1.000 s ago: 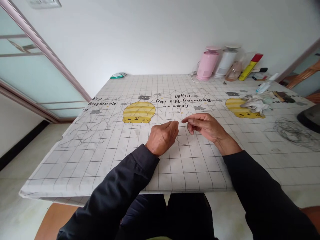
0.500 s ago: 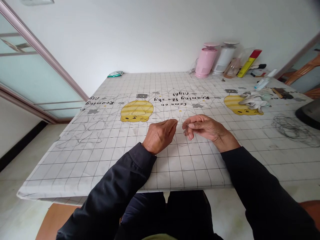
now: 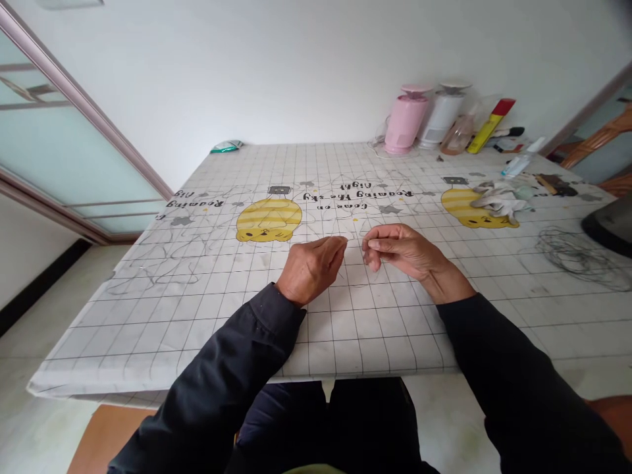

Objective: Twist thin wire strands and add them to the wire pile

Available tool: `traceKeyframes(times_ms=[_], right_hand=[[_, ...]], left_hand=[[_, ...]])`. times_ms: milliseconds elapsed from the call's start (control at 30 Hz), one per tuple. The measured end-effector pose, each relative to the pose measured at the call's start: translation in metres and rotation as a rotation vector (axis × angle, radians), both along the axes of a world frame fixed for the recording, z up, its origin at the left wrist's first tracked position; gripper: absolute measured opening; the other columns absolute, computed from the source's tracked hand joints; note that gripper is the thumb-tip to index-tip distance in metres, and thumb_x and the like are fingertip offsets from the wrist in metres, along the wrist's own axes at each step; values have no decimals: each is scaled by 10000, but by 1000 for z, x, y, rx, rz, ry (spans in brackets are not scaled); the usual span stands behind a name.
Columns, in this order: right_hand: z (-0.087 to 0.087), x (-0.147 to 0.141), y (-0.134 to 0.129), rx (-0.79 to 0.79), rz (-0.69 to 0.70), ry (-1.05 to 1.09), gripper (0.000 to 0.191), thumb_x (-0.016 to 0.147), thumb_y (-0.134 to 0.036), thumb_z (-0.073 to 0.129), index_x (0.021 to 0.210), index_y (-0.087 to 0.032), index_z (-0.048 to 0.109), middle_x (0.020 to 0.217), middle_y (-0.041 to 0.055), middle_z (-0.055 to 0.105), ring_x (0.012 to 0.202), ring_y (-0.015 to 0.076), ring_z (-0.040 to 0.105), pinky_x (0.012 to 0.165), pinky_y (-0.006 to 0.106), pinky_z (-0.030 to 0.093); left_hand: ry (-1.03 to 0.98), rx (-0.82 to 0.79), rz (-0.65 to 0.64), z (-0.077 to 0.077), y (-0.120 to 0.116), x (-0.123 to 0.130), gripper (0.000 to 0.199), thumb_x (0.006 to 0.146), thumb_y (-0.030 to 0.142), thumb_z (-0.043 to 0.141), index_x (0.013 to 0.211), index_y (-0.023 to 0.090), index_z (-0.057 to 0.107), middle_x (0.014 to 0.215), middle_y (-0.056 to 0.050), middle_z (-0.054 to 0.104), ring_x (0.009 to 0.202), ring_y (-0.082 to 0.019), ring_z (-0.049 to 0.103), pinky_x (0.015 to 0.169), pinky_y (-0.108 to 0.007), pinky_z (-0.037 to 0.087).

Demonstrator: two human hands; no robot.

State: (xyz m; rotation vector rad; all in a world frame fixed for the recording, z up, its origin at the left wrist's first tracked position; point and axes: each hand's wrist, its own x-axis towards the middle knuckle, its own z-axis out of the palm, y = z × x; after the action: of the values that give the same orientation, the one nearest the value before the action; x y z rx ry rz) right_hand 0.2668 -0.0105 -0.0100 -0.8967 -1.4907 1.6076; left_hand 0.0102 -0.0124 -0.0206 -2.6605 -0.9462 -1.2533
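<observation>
My left hand (image 3: 312, 268) is closed just above the table, thumb and fingertips pinched together. What it pinches is too thin to make out. Facing it across a small gap, my right hand (image 3: 402, 250) brings thumb and forefinger together, its other fingers curled below. A tiny item may be between those fingertips, but it is blurred. Faint strands of thin line show on the cloth around both hands. More thin grey line (image 3: 172, 260) lies in loose loops on the left of the table.
A tangled coil of dark line (image 3: 575, 253) rests at the right beside a dark object (image 3: 612, 224). A crumpled cloth (image 3: 501, 197) lies behind it. Along the wall stand a pink device (image 3: 405, 122), a white one (image 3: 442, 118) and bottles. A green packet (image 3: 227, 146) sits far left.
Both hands stay close together over the same spot. My left hand has shifted slightly left, widening the gap, and my right fingertips have closed in a little.
</observation>
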Motion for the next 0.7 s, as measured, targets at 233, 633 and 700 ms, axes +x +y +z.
traceKeyframes(times_ms=[233,633,700], right_hand=[[5,4,-3,173,-26,-319,233,1006,-444,778,992,-223,852,836,61,834,877,243,797,919,400,561],[5,-7,-4,186,-75,-195,469,1048,-645,697,1140,-207,836,991,111,853,919,264,815,904,432,625],[3,-6,-4,175,-40,-190,393,1023,-573,765,1143,-206,837,938,90,843,860,244,800,878,414,618]], left_hand=[[145,37,12,-2,3,-6,241,1109,161,499,997,198,709,736,-3,670,599,-136,545,545,-294,307],[18,-115,-13,-6,4,0,262,1146,236,492,1011,187,711,830,-42,739,718,-145,659,665,-264,471],[15,-105,-27,-5,3,1,255,1151,242,500,1034,185,720,841,-42,748,721,-145,661,666,-266,465]])
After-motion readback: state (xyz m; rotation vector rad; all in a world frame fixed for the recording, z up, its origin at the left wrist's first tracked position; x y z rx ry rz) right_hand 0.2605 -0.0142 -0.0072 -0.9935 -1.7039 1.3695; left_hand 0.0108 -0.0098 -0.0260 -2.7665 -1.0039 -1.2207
